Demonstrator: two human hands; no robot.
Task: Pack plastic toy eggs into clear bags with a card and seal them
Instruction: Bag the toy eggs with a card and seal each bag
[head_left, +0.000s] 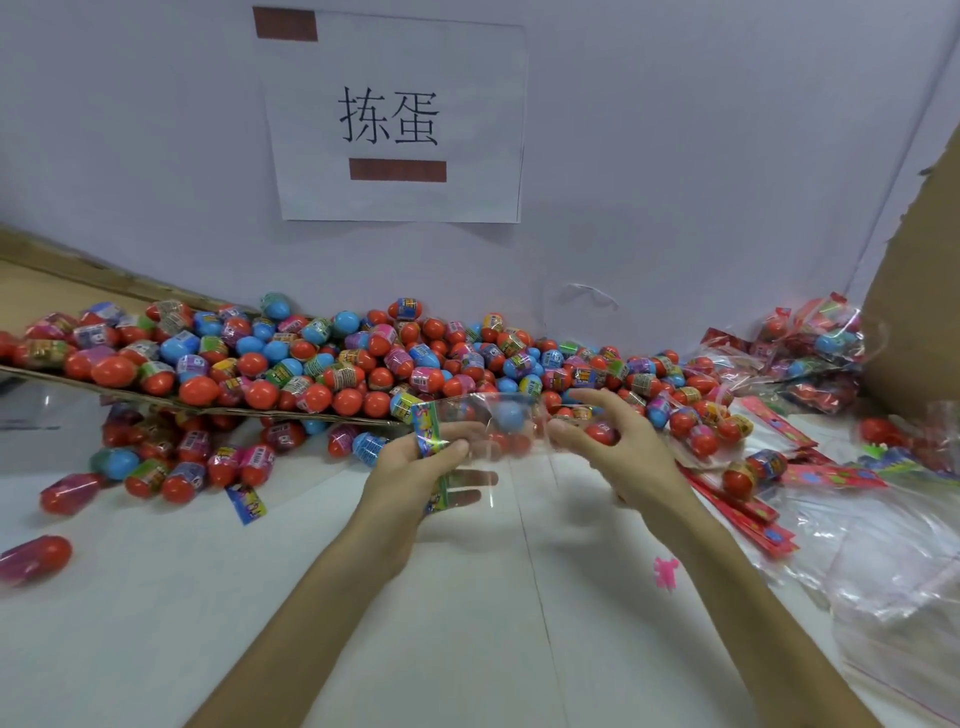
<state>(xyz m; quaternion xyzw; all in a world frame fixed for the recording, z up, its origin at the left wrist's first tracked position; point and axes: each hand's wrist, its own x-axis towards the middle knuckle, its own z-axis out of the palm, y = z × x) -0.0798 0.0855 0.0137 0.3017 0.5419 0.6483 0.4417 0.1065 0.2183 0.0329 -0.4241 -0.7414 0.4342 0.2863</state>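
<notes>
White worktop (467, 623), egg pile (363, 358) beyond the clear bag (493, 467): left hand (410, 473) grips bag and card (428, 434), right hand (623, 452) clasps a red egg (600, 433) beside it. Filling step, I judge; next, slip it in.

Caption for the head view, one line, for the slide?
Left hand grips a clear bag with its card; right hand holds a red egg beside it, egg pile behind.
</notes>
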